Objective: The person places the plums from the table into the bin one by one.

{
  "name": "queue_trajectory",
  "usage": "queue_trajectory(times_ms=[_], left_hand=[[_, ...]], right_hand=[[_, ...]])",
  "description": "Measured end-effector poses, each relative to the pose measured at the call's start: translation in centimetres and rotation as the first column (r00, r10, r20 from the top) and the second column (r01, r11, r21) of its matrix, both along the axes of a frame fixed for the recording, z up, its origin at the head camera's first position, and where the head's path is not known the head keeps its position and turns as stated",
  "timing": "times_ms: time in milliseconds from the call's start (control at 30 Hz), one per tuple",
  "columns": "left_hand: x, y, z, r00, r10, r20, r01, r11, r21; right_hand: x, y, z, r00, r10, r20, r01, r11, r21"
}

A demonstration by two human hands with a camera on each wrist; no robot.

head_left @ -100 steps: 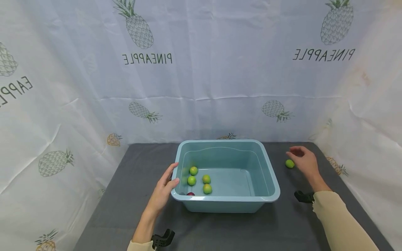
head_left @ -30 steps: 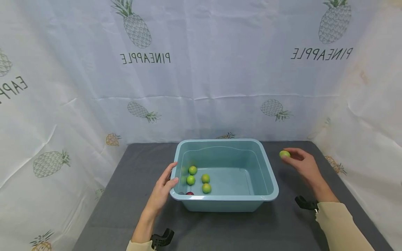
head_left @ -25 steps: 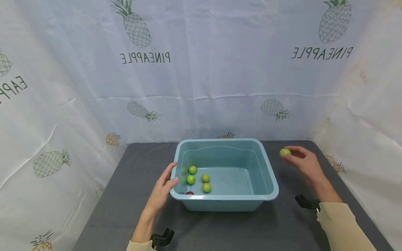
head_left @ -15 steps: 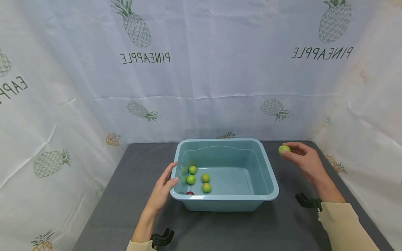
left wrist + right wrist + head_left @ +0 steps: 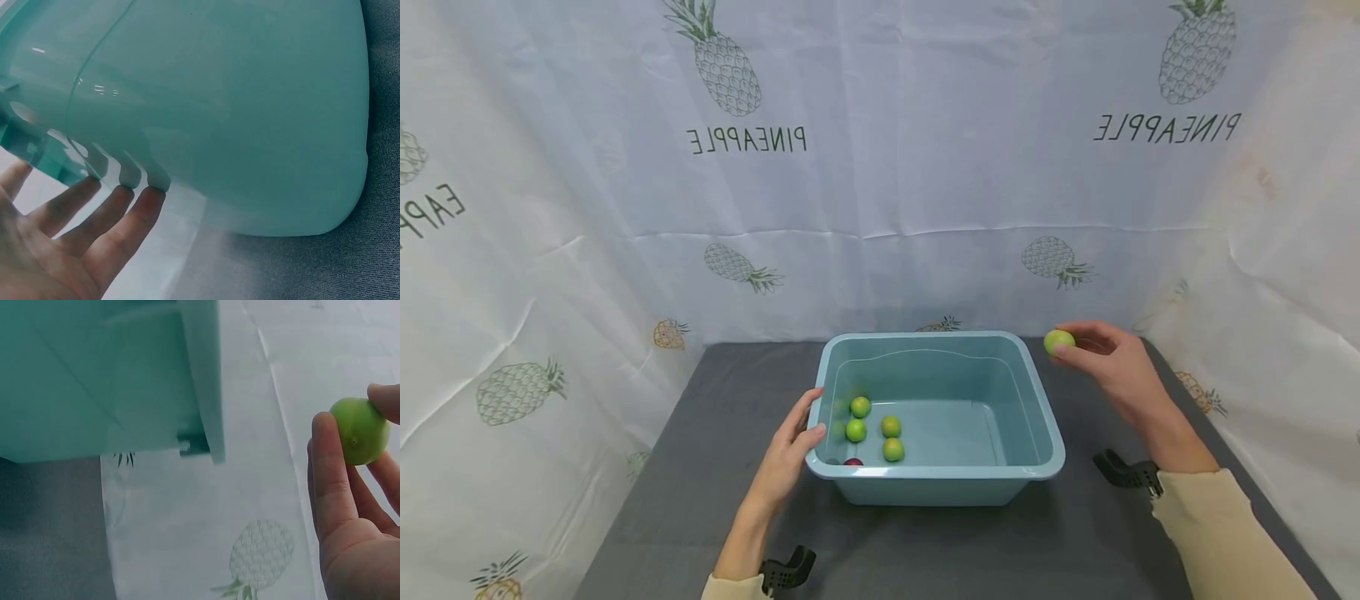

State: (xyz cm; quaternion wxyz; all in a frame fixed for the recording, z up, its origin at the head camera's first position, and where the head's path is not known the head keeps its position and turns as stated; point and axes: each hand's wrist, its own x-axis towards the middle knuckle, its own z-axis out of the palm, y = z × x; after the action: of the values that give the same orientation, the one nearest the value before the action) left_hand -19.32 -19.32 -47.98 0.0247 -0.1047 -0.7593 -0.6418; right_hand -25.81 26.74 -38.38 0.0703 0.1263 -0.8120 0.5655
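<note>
My right hand [image 5: 1120,371] pinches a round yellow-green lime [image 5: 1058,342] between thumb and fingertips, raised off the table beside the basin's back right corner. The right wrist view shows the lime [image 5: 359,431] with its small stem mark facing the camera. My left hand [image 5: 786,458] holds the left side of a light blue plastic basin [image 5: 937,473], its thumb at the rim. In the left wrist view several fingertips [image 5: 153,195] press on the basin's outer wall. Inside, toward the left, lie several limes [image 5: 891,426] and a dark red round thing [image 5: 853,462], partly hidden by the front rim.
The basin stands on a table with a dark grey cloth [image 5: 685,467]. White sheets printed with pineapples [image 5: 910,167] hang behind and on both sides. Each wrist wears a black camera mount [image 5: 788,568].
My right hand has taken the lime up off the table right of the basin, then moved it up and left toward the basin's back right corner. The left hand and the basin stay put.
</note>
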Motion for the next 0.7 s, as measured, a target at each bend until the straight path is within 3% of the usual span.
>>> queue_trajectory(times_ms=[367, 700], left_hand=[[-0.1, 0.1, -0.1, 1.0, 0.005, 0.017, -0.005, 1.0, 0.001], [-0.3, 0.1, -0.2, 1.0, 0.012, 0.019, -0.012, 1.0, -0.001]], right_hand=[[0.1, -3.1, 2.7, 0.998, 0.057, 0.03, -0.058, 0.998, 0.023], [-0.6, -6.3, 4.3, 0.984, 0.176, -0.027, -0.177, 0.983, -0.052]])
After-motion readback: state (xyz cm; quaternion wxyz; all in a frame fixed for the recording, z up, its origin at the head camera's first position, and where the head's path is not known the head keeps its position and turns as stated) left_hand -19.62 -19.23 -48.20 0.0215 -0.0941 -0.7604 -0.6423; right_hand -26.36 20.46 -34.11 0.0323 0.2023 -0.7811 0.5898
